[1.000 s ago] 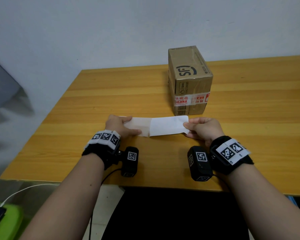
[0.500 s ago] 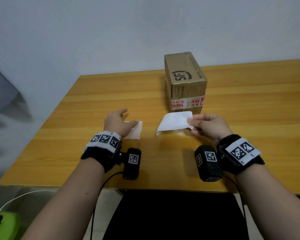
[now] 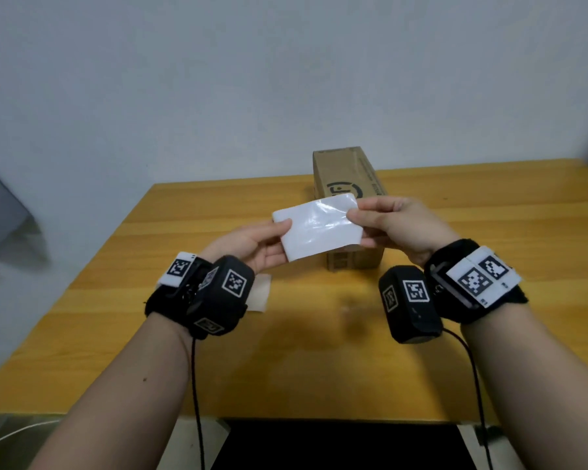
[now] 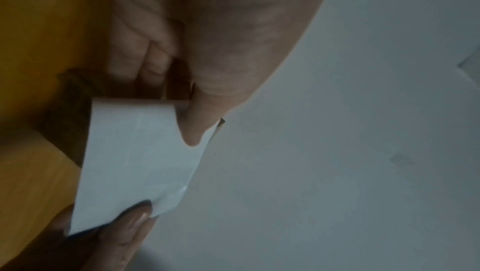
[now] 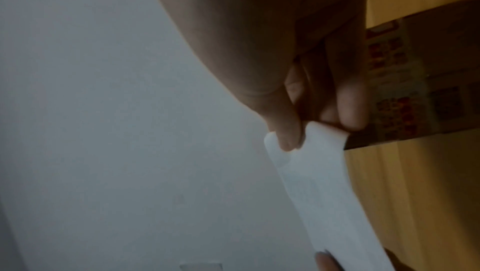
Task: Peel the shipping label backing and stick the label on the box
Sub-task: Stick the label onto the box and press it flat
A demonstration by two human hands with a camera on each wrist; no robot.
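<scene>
Half a second ago only the right hand (image 3: 399, 228) held the label (image 3: 316, 230) while the left hand (image 3: 252, 247) rested on the backing (image 3: 260, 295); now the backing lies alone on the table (image 3: 302, 351) and both hands pinch the label, thumb over fingers, one at each short end (glossy side facing the person). Peeling looks finished. The label hangs taut between the grips, in front of the box (image 3: 348, 171)
</scene>
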